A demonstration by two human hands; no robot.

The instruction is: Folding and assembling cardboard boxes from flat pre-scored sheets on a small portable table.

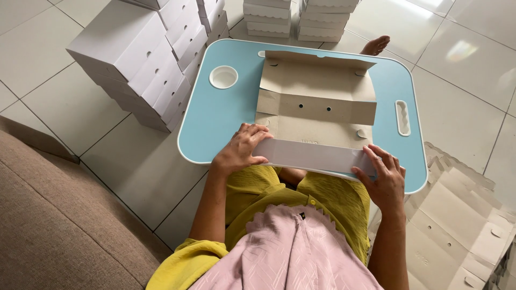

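A flat, unfolded cardboard box blank [317,99], grey-brown inside, lies on a light blue lap table [215,115]. Its near flap [314,156] is folded up toward me and shows its white outer side. My left hand [240,150] grips the left end of that flap, thumb on the white face and fingers behind. My right hand [382,174] holds the flap's right end the same way. The far flap of the blank is also bent up, with two small holes in the middle panel.
Stacks of finished white boxes [142,56] stand on the tiled floor left of the table, more stacks [295,19] beyond it. A pile of flat blanks [457,215] lies at my right. A brown cushion [59,220] is at left. A bare foot [375,45] shows past the table.
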